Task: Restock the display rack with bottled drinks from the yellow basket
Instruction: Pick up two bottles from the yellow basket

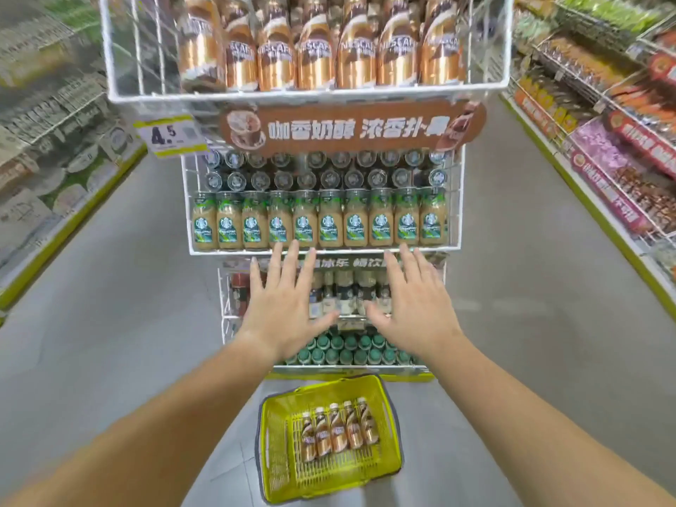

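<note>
Fingers spread straight, gripping nothing: left hand and right hand, backs up, side by side before the white wire display rack, fingertips near the front rail under a row of green-labelled bottles. Above, brown banner, price tag, top tier stocked with copper-brown coffee bottles. Below the hands, green-capped bottles on the lowest tier. On the grey floor at the rack's foot, yellow basket holding five bottled drinks lying side by side. Stocked aisle shelves on both sides.
</note>
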`<action>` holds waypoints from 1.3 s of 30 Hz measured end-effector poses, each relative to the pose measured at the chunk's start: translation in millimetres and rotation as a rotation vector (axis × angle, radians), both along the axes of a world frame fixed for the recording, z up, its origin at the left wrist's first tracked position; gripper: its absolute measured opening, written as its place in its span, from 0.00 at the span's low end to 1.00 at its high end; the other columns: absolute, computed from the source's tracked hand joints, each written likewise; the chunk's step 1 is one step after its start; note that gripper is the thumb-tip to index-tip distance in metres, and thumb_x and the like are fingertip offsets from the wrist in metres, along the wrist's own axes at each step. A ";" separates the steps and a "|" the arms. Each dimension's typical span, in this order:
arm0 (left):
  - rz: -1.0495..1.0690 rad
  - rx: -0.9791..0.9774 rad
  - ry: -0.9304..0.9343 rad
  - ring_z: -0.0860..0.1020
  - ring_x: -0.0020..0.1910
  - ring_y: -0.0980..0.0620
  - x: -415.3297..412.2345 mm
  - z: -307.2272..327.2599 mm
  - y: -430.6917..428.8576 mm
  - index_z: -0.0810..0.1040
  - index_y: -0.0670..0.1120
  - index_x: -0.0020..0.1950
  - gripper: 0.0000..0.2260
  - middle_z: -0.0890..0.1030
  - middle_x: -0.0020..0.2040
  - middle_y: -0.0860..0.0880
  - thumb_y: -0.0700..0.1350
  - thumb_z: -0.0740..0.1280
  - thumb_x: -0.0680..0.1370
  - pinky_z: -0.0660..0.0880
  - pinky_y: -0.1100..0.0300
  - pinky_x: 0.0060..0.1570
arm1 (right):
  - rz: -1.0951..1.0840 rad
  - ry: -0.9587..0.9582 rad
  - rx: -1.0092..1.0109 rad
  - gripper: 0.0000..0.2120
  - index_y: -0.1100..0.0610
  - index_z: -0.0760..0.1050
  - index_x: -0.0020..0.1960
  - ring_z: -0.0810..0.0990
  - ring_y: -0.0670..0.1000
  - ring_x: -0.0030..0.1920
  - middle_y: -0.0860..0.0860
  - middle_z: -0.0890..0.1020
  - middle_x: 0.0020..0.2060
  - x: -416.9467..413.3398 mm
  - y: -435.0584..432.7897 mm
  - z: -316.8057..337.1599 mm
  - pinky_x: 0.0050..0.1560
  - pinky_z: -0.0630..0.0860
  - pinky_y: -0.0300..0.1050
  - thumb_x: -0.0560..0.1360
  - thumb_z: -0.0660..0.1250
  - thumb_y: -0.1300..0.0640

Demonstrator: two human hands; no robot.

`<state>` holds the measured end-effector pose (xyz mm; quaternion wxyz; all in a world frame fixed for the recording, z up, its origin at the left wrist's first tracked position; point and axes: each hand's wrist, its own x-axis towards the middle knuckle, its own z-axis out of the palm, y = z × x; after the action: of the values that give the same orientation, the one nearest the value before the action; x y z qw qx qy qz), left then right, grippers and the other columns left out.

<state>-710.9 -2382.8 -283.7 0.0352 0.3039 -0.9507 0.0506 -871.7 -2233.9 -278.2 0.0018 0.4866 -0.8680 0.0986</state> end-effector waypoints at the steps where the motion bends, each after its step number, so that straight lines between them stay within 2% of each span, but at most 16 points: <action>1: -0.001 0.009 -0.018 0.50 0.81 0.39 3.2 -24.9 2.1 0.49 0.46 0.82 0.46 0.53 0.82 0.41 0.75 0.45 0.74 0.52 0.31 0.74 | -0.009 -0.014 0.021 0.43 0.57 0.51 0.82 0.51 0.61 0.80 0.59 0.54 0.81 4.1 4.0 -25.7 0.79 0.52 0.58 0.76 0.55 0.34; 5: -0.001 0.063 -0.088 0.51 0.81 0.39 16.2 -132.4 11.6 0.51 0.45 0.82 0.47 0.54 0.82 0.41 0.75 0.47 0.73 0.50 0.31 0.75 | -0.026 -0.101 0.131 0.45 0.57 0.48 0.82 0.50 0.61 0.81 0.59 0.52 0.81 21.8 18.2 -134.7 0.79 0.50 0.57 0.76 0.57 0.34; 7: -0.029 0.091 -0.103 0.55 0.80 0.37 24.5 -187.9 18.1 0.56 0.44 0.81 0.47 0.58 0.81 0.39 0.74 0.49 0.72 0.53 0.31 0.73 | -0.044 -0.127 0.153 0.45 0.58 0.51 0.82 0.54 0.62 0.80 0.61 0.56 0.80 32.1 26.4 -193.3 0.78 0.54 0.58 0.74 0.57 0.34; 11: -0.038 0.155 -0.174 0.57 0.79 0.37 47.5 -309.8 29.5 0.58 0.44 0.81 0.46 0.60 0.80 0.40 0.73 0.48 0.72 0.55 0.31 0.73 | -0.082 -0.218 0.175 0.45 0.61 0.60 0.79 0.63 0.64 0.76 0.63 0.65 0.76 64.3 44.6 -315.7 0.74 0.65 0.61 0.72 0.52 0.32; 15: -0.029 0.264 -0.237 0.60 0.78 0.35 79.0 -433.7 50.1 0.62 0.43 0.80 0.43 0.63 0.79 0.37 0.70 0.51 0.73 0.61 0.28 0.70 | -0.103 -0.344 0.260 0.46 0.59 0.59 0.80 0.63 0.63 0.77 0.61 0.64 0.77 101.8 69.0 -442.9 0.74 0.65 0.61 0.70 0.53 0.31; 18: -0.013 0.322 -0.305 0.62 0.77 0.34 103.4 -521.4 60.1 0.64 0.43 0.79 0.44 0.65 0.78 0.37 0.71 0.51 0.73 0.61 0.29 0.69 | -0.113 -0.377 0.324 0.46 0.61 0.63 0.78 0.68 0.65 0.74 0.62 0.69 0.74 121.6 78.9 -527.2 0.71 0.69 0.61 0.70 0.54 0.32; 21: 0.036 0.363 -0.389 0.60 0.78 0.34 120.2 -597.6 62.1 0.62 0.43 0.80 0.46 0.64 0.78 0.38 0.74 0.48 0.72 0.60 0.29 0.70 | -0.136 -0.386 0.366 0.45 0.62 0.63 0.77 0.70 0.65 0.72 0.62 0.70 0.73 127.7 80.7 -593.8 0.66 0.73 0.61 0.71 0.57 0.32; 24: 0.120 0.404 -0.443 0.50 0.81 0.37 126.3 -662.8 57.5 0.49 0.46 0.83 0.49 0.53 0.82 0.40 0.76 0.39 0.70 0.54 0.33 0.75 | -0.140 -0.455 0.448 0.44 0.54 0.47 0.82 0.54 0.59 0.80 0.56 0.54 0.81 117.8 76.2 -649.4 0.77 0.58 0.54 0.76 0.59 0.33; 26: 0.165 0.440 -0.465 0.45 0.81 0.39 127.5 -700.2 53.1 0.40 0.48 0.82 0.49 0.47 0.83 0.42 0.77 0.37 0.69 0.51 0.36 0.76 | -0.161 -0.482 0.456 0.44 0.53 0.44 0.82 0.52 0.56 0.80 0.55 0.53 0.81 108.9 68.4 -680.0 0.77 0.56 0.52 0.77 0.60 0.34; 29: 0.251 0.484 -0.460 0.46 0.81 0.41 128.1 -747.2 44.3 0.38 0.49 0.82 0.48 0.46 0.83 0.44 0.77 0.42 0.70 0.53 0.39 0.76 | -0.187 -0.498 0.469 0.42 0.56 0.46 0.81 0.56 0.57 0.78 0.56 0.57 0.78 98.0 50.4 -721.6 0.76 0.59 0.53 0.77 0.61 0.37; 32: 0.348 0.520 -0.439 0.51 0.80 0.41 128.7 -785.2 35.7 0.43 0.47 0.82 0.47 0.51 0.82 0.42 0.74 0.54 0.74 0.58 0.40 0.74 | -0.263 -0.524 0.455 0.40 0.58 0.51 0.80 0.62 0.59 0.74 0.57 0.62 0.74 84.7 33.3 -759.6 0.71 0.64 0.54 0.77 0.63 0.40; 34: 0.452 0.616 -0.413 0.55 0.79 0.39 127.2 -805.2 28.2 0.46 0.46 0.82 0.48 0.52 0.81 0.41 0.72 0.60 0.73 0.61 0.41 0.73 | -0.306 -0.538 0.431 0.36 0.61 0.57 0.77 0.67 0.62 0.70 0.60 0.67 0.70 75.3 22.4 -781.7 0.69 0.65 0.55 0.76 0.66 0.46; 36: 0.538 0.739 -0.340 0.60 0.76 0.37 122.9 -819.6 21.3 0.52 0.43 0.80 0.47 0.57 0.78 0.38 0.68 0.64 0.71 0.64 0.42 0.71 | -0.364 -0.546 0.439 0.31 0.63 0.62 0.72 0.70 0.64 0.68 0.62 0.71 0.67 66.3 10.8 -798.0 0.67 0.67 0.55 0.76 0.67 0.50; 39: 0.657 0.876 -0.194 0.68 0.68 0.35 113.3 -833.0 20.3 0.60 0.39 0.75 0.37 0.68 0.68 0.37 0.57 0.70 0.74 0.67 0.44 0.67 | -0.406 -0.481 0.503 0.25 0.64 0.65 0.67 0.73 0.64 0.65 0.62 0.74 0.63 55.4 -4.0 -813.6 0.63 0.70 0.54 0.76 0.68 0.52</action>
<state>-597.6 -2362.6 -1116.7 -0.1998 0.5646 -0.7370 -0.3133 -816.3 -2237.9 -1091.8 -0.3010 0.2538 -0.9192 -0.0081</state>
